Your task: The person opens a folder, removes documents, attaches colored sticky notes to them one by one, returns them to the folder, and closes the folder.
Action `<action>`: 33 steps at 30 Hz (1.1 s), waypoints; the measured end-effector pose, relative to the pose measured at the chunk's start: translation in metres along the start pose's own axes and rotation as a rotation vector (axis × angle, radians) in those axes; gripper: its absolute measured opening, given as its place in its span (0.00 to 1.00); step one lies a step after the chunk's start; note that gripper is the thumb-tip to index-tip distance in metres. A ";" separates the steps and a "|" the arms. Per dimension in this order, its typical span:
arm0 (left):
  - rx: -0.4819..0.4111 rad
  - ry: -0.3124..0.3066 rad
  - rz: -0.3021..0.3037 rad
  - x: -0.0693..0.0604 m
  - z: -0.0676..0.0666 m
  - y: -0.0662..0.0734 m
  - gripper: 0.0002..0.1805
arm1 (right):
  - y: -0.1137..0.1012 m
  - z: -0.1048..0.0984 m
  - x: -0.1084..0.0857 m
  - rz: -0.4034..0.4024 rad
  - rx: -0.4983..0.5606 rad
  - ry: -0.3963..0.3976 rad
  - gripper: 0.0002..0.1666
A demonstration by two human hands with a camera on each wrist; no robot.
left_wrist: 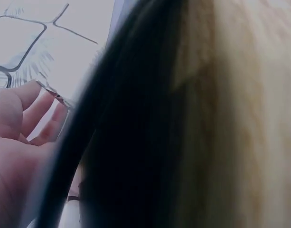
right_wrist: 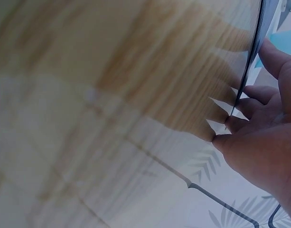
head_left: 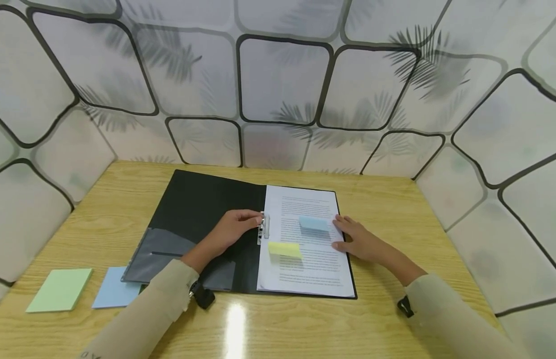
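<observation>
A black clip folder (head_left: 206,199) lies spread on the table, with a stack of printed sheets (head_left: 305,274) on its right side. My left hand (head_left: 230,229) pinches the metal clip (head_left: 262,229) at the spine; in the left wrist view the folder's dark edge hides part of that hand. A blue sticky note (head_left: 314,223) and a yellow sticky note (head_left: 284,249) stick to the top sheet, their edges lifted. At the right edge of the sheets rests my right hand (head_left: 360,242), its fingers spread. Its fingertips (right_wrist: 221,138) touch the tabletop beside the folder in the right wrist view.
Left of the folder lie a green sticky pad (head_left: 60,290) and a blue sticky pad (head_left: 114,288), the blue one partly under the folder's corner. The wooden table (head_left: 376,324) meets patterned walls (head_left: 282,80) at the back and sides.
</observation>
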State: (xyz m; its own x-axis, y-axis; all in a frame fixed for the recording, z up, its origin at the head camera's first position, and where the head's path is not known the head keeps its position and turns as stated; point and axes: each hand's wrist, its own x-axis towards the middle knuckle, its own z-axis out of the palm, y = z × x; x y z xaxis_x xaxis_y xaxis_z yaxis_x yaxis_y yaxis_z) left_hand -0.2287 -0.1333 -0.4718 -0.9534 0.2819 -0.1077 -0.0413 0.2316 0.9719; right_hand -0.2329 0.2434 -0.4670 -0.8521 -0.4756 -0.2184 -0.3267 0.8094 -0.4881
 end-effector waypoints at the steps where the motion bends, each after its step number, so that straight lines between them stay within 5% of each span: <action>1: 0.012 -0.006 0.002 -0.001 0.000 -0.001 0.21 | 0.000 0.000 0.000 0.001 -0.002 0.001 0.48; 16: 0.161 -0.067 0.022 -0.005 0.004 -0.005 0.36 | -0.001 0.002 0.001 0.011 0.007 -0.011 0.48; 33: 0.324 -0.029 0.054 -0.002 0.015 -0.008 0.40 | 0.001 0.000 0.001 -0.010 0.014 0.003 0.48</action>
State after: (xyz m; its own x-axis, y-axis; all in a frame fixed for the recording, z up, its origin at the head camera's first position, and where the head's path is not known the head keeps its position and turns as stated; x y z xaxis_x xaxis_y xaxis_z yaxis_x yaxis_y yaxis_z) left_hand -0.2216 -0.1223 -0.4829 -0.9426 0.3267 -0.0686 0.1103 0.4986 0.8598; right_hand -0.2337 0.2437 -0.4676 -0.8500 -0.4829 -0.2106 -0.3299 0.7995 -0.5019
